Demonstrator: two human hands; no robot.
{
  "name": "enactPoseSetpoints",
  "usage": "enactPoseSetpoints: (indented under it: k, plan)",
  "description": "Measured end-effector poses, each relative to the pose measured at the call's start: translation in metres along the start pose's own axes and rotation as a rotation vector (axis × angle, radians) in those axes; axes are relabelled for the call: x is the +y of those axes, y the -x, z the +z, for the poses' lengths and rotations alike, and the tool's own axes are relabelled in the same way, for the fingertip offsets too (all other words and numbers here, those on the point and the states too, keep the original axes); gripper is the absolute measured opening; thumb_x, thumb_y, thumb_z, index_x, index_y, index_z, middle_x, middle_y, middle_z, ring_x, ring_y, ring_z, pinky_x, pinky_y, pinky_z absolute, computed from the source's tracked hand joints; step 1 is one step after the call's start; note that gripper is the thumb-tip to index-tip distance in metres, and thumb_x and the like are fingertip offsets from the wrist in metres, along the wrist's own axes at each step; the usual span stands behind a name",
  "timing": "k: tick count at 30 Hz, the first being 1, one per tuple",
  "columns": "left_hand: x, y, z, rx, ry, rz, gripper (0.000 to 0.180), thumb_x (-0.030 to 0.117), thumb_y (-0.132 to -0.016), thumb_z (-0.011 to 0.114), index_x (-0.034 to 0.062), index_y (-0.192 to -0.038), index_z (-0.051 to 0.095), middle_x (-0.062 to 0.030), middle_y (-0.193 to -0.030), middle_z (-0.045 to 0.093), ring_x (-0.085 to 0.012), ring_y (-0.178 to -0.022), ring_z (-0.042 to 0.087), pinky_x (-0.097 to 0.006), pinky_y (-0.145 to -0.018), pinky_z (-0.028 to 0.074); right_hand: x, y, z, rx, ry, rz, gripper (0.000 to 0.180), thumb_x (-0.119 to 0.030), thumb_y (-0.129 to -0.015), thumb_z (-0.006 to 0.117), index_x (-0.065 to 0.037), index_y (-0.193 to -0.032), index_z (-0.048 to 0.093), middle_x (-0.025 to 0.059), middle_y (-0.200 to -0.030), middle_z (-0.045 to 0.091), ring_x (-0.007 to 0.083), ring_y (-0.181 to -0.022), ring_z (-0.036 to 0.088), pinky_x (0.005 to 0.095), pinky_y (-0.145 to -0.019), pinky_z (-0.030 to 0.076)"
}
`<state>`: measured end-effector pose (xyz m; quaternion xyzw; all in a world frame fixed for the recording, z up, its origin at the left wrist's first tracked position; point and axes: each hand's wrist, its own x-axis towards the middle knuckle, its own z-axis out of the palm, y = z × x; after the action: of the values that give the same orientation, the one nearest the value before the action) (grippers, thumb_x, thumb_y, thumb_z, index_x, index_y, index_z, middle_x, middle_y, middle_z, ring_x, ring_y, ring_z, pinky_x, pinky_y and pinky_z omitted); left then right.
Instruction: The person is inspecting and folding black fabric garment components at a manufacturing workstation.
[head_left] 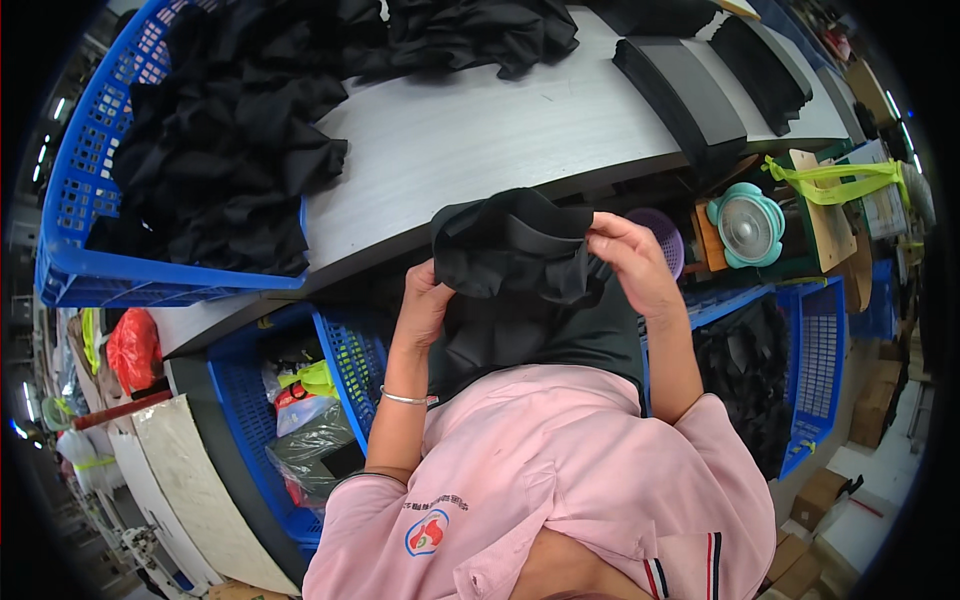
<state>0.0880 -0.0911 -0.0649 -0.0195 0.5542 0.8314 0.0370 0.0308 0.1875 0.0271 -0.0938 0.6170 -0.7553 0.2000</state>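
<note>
Left hand [425,300] and right hand [632,262] both grip a black garment [510,250] whose folds hide most fingertips.

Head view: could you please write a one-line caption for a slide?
Both hands, left hand and right hand, grip a black garment above a grey table beside a blue basket.

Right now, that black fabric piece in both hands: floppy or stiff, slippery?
The black fabric piece is probably floppy: it folds and droops between the left hand and right hand. Likely light, since fingertips alone hold it. Slipperiness can't be judged.
</note>
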Motion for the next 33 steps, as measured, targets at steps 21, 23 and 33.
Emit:
enactPoseSetpoints:
  k: [21, 23, 33]
  plan:
    - [0.017, -0.009, 0.041, -0.168, -0.176, -0.173, 0.012, 0.007, -0.093, 0.069, -0.004, -0.099, 0.071, 0.0064, -0.088, 0.067, -0.0023, -0.081, 0.055, -0.02, -0.072, 0.048, -0.025, -0.007, -0.004, 0.287, 0.716, -0.231, 0.008, 0.003, -0.083, 0.071, 0.0, -0.089, 0.066, -0.0005, -0.073, 0.059, 0.0045, -0.065, 0.048, 0.0213, -0.058, 0.039]
    - [0.011, -0.006, 0.044, -0.219, -0.206, -0.177, 0.012, 0.006, -0.093, 0.069, -0.0034, -0.1, 0.071, 0.0056, -0.09, 0.068, -0.0034, -0.083, 0.057, -0.021, -0.075, 0.049, -0.031, -0.01, -0.006, 0.252, 0.766, -0.142, 0.006, -0.001, -0.086, 0.071, -0.001, -0.089, 0.066, -0.0018, -0.073, 0.06, 0.0036, -0.066, 0.048, 0.0217, -0.057, 0.038]
    - [0.017, -0.011, 0.05, -0.077, -0.214, -0.088, 0.016, 0.004, -0.093, 0.066, -0.0026, -0.106, 0.07, 0.0032, -0.091, 0.069, -0.0051, -0.083, 0.058, -0.023, -0.076, 0.049, -0.019, -0.016, -0.038, 0.162, -0.157, 0.11, 0.023, -0.007, -0.093, 0.066, 0.0, -0.116, 0.062, 0.0022, -0.097, 0.068, 0.0062, -0.084, 0.065, 0.0195, -0.079, 0.053]
